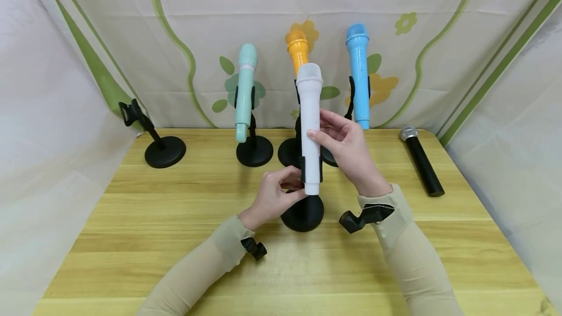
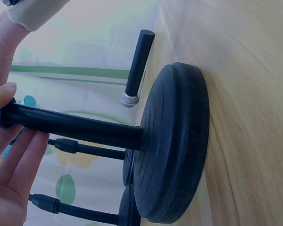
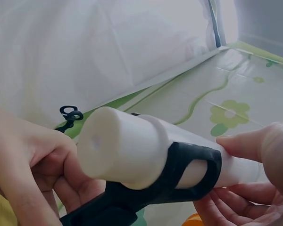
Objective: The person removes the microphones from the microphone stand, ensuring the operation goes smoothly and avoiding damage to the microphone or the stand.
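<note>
White microphone (image 1: 311, 126) sits in clip (image 3: 167, 180) of front stand (image 1: 303, 216), tilted, grille (image 1: 310, 70) up. Our right hand (image 1: 349, 148) pinches its body; our left hand (image 1: 273, 193) pinches front stand's stem (image 2: 80, 125). Best for us, we judge: brace stem, press evenly between clip arms, no twisting, base (image 2: 172, 141) flat. Behind front stand: mint microphone (image 1: 246, 84), orange microphone (image 1: 299, 52), sky-blue microphone (image 1: 360, 79), all clipped; to its right, black-handled microphone (image 1: 423, 162), lying down.

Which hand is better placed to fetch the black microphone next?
Probably the right hand: it is nearer the black microphone, which lies out on the right, though it must first let go of the white microphone. The left hand is farther away, holding the white microphone's stand.
</note>
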### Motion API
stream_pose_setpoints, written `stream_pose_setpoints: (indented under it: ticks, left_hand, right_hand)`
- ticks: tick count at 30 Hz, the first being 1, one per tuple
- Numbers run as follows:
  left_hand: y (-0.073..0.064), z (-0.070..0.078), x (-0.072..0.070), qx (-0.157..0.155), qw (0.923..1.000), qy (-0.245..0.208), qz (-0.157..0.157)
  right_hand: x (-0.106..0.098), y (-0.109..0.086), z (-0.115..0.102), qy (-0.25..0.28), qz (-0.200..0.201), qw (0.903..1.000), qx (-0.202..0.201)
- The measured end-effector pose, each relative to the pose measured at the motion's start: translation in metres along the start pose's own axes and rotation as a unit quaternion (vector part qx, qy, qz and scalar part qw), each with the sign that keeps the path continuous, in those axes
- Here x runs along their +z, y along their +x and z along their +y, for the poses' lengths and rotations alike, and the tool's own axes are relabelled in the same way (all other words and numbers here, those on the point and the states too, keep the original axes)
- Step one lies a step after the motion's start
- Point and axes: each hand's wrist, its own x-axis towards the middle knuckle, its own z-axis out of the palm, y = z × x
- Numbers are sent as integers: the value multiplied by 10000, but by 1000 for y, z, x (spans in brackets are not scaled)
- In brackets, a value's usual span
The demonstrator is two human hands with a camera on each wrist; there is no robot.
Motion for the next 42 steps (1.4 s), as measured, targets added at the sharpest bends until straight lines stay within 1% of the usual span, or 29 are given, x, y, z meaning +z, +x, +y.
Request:
stream_pose_setpoints:
  ticks: [5,14,19,24,28,34,37,42]
  left_hand:
    - [0,-1,1,10,10000,-8,9]
    - [0,-3,1,-283,9994,170,36]
    - [1,-3,1,-354,9993,129,-2]
    - [2,-3,0,-382,9992,91,-73]
    - [1,-3,-1,-383,9992,63,-123]
    - [1,-2,-1,-372,9992,55,-133]
    - [2,-2,-1,-334,9993,46,-132]
    - [2,-1,-2,-302,9994,62,-150]
  right_hand:
    - [-1,3,0,15,36,10000,-17]
    - [1,7,-1,28,67,10000,-4]
    - [1,7,0,7,93,10000,25]
    - [-1,7,2,-109,162,9997,143]
    - [-1,4,3,-128,186,9992,333]
    - [-1,-5,4,-232,-34,9975,662]
    - [-1,-10,5,-257,-163,9967,748]
    - [-1,-19,6,-242,-267,9960,820]
